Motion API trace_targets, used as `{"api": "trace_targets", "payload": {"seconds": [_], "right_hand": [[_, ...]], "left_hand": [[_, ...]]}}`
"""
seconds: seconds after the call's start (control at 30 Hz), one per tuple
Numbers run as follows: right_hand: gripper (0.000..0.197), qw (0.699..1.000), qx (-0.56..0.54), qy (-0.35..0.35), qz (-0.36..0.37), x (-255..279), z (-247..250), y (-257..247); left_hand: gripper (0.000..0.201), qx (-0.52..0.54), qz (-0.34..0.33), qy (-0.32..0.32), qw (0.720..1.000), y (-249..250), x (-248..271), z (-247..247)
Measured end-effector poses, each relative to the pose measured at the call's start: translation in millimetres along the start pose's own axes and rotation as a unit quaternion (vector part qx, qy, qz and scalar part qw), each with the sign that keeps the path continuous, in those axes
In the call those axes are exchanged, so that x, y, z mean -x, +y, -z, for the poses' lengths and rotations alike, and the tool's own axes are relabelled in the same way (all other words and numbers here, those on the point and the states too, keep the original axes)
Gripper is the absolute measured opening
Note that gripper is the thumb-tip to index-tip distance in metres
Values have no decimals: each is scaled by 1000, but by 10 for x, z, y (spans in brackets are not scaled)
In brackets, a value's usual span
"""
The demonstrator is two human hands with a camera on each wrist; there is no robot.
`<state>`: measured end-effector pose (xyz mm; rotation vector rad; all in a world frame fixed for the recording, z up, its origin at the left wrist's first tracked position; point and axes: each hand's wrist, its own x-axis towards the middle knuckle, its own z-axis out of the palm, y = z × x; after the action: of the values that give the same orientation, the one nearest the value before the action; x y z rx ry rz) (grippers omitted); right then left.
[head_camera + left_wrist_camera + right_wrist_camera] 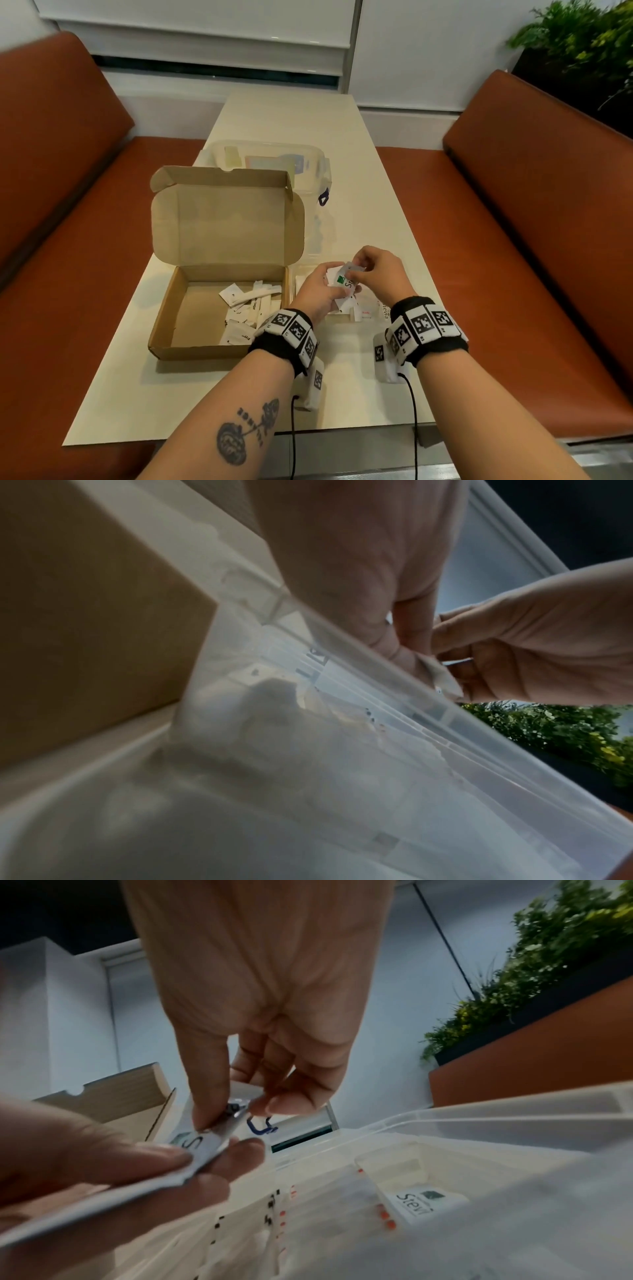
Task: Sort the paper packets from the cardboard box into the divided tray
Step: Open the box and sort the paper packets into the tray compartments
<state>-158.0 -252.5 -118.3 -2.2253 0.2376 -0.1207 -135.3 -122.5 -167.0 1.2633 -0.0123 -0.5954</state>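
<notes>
Mid-sort, by the look of it: the left hand point(320, 291) holds a small stack of paper packets point(342, 289) above the divided tray point(514, 1115), and the right hand point(378, 274) is picking one off the top. The left fingers point(164, 1156) are curled round the stack, thumb on top and fingertips under, with a green-and-white packet marked with an "S" uppermost. The right fingers point(209, 1096) are pinched together on a greyish packet point(354, 266) at the far end of that stack, thumb and forefinger closed on its edge, the other fingers tucked in behind. The pair of hands hangs just over the near end of the clear tray, which sits on the worktop point(291, 113) immediately right of the open cardboard box point(205, 349). The box holds a loose scatter of white packets point(246, 305) along its right side, so I judge the job far from finished. In the tray, the right wrist view shows rows of packets standing on edge in the dividers, some with red marks, and a Stevia packet point(428, 1202) lying in a small compartment. The next move, I'd say, is to draw the pinched packet clear without dragging its neighbours, read its type, and drop it into the matching compartment; which one that is, I cannot tell from here. A clear lidded container point(267, 161) stands behind the box.
</notes>
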Motion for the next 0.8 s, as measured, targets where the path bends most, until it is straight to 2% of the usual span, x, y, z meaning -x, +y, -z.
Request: {"api": "trace_targets", "payload": {"seconds": [0.17, 0.3, 0.37, 0.5, 0.6, 0.73, 0.8], "right_hand": [[19, 997, -64, 39, -28, 22, 39, 91], [19, 993, -82, 57, -55, 94, 70, 170], [17, 993, -81, 49, -66, 127, 98, 190], [26, 998, -21, 21, -58, 114, 196, 162], [12, 998, 28, -14, -60, 74, 270, 153], [5, 997, 14, -18, -77, 79, 328, 214], [7, 995, -13, 25, -91, 78, 366, 294]], "left_hand": [[46, 50, -11, 50, 997, 7, -43, -52], [45, -4, -39, 93, 995, 31, -88, -108], [46, -49, -44, 83, 994, 32, -104, -119], [43, -118, -40, 30, 992, 24, -113, -148], [43, -138, -37, 13, 990, 11, -110, -182], [42, -81, -33, 27, 996, -9, -91, -217], [41, -23, -26, 39, 999, -17, -76, -210]]}}
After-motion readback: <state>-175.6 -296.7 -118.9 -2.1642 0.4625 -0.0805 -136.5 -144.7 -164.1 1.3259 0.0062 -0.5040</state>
